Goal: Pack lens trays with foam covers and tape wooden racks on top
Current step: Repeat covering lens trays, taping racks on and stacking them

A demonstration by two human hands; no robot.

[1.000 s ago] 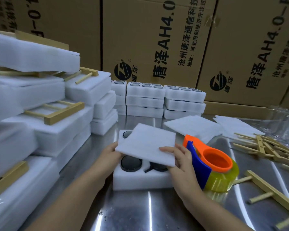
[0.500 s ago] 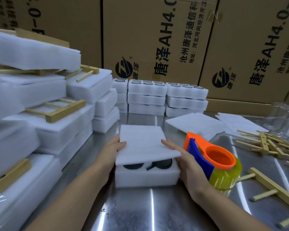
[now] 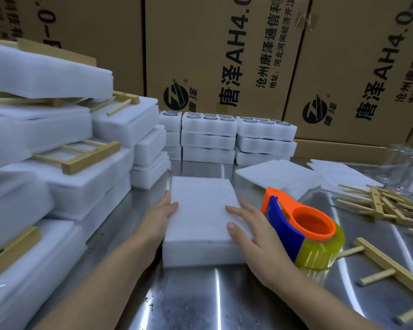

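A white foam cover point(image 3: 200, 210) lies flat on a white foam lens tray point(image 3: 200, 254) in the middle of the steel table point(image 3: 200, 301); the lenses are hidden under it. My left hand point(image 3: 159, 221) rests against the tray's left side, its thumb on the cover's edge. On the cover's right part lies my right hand point(image 3: 250, 231), fingers straight and flat. An orange and blue tape dispenser point(image 3: 303, 231) with yellowish tape stands just right of that hand. A wooden rack point(image 3: 391, 265) lies at the right.
Stacks of packed foam trays with wooden racks point(image 3: 65, 153) fill the left. Open lens trays point(image 3: 236, 136) are stacked at the back before cardboard boxes point(image 3: 224, 55). Spare foam sheets point(image 3: 279, 175) and a pile of wooden racks point(image 3: 391, 206) lie at the back right.
The foam cover was held tilted above the tray with dark lenses showing; both hands lowered it, and it now lies flat covering them.
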